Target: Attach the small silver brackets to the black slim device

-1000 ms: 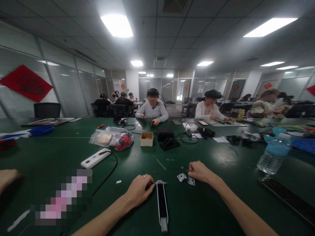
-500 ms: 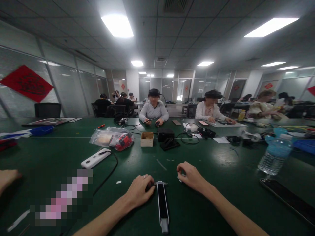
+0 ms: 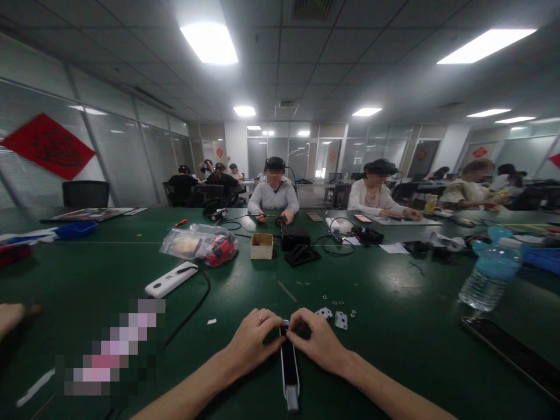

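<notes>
A long, narrow device with a black face and white edges (image 3: 289, 364) lies on the green table in front of me, a grey block at its near end. My left hand (image 3: 254, 338) is closed at the left edge of its far end, fingertips against it. From the other side my right hand (image 3: 317, 341) makes a pinch over the same end; whatever its fingertips hold is hidden. Just beyond the right hand lie two small metal plates with holes, one of them a bent plate (image 3: 341, 320), and several small metal rings (image 3: 335, 303).
A white power bank (image 3: 171, 280) with a black cable lies left. Ahead are a plastic bag (image 3: 186, 244), a small cardboard box (image 3: 261, 247) and a black box (image 3: 295, 238). A water bottle (image 3: 490, 280) and phone (image 3: 510, 353) are right. Another person's hand (image 3: 11, 319) shows far left.
My right hand has moved left and toward me, from the small metal parts to the device's far end, uncovering the plates and rings. My left hand has shifted slightly right, over the end.
</notes>
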`<state>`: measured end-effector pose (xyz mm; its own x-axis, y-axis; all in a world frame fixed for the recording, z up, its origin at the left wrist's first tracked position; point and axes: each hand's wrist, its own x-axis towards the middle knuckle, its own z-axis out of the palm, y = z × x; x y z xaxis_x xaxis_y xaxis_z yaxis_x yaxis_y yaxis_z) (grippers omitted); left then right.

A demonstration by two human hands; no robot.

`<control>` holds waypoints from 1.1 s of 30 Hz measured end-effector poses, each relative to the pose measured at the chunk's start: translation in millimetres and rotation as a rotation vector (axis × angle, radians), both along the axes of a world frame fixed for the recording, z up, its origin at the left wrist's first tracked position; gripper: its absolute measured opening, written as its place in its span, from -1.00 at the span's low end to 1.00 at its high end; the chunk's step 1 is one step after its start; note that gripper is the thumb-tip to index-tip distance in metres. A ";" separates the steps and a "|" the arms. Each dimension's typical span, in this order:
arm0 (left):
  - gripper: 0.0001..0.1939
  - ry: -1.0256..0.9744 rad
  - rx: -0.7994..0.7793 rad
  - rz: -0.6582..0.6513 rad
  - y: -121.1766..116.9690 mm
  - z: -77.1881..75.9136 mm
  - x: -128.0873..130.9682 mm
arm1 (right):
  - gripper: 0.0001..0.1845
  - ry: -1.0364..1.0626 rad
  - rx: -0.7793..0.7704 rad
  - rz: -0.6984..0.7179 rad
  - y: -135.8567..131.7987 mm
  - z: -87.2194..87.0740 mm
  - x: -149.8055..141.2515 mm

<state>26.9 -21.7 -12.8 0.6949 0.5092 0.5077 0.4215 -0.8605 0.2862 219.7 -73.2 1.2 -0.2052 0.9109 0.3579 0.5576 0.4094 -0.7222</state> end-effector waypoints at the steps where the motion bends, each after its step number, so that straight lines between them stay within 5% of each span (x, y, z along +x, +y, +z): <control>1: -0.81 -0.003 0.022 -0.008 0.5 -1.3 0.4 | -0.96 0.011 -0.006 0.002 -0.2 0.4 0.0; 16: -0.87 0.015 0.143 -0.057 3.6 -3.7 3.0 | -0.95 0.037 -0.025 0.008 -2.1 1.5 -1.9; 33: -0.91 0.120 -0.119 0.122 14.2 5.4 -11.6 | -0.89 -0.393 0.033 -0.040 4.8 3.8 24.2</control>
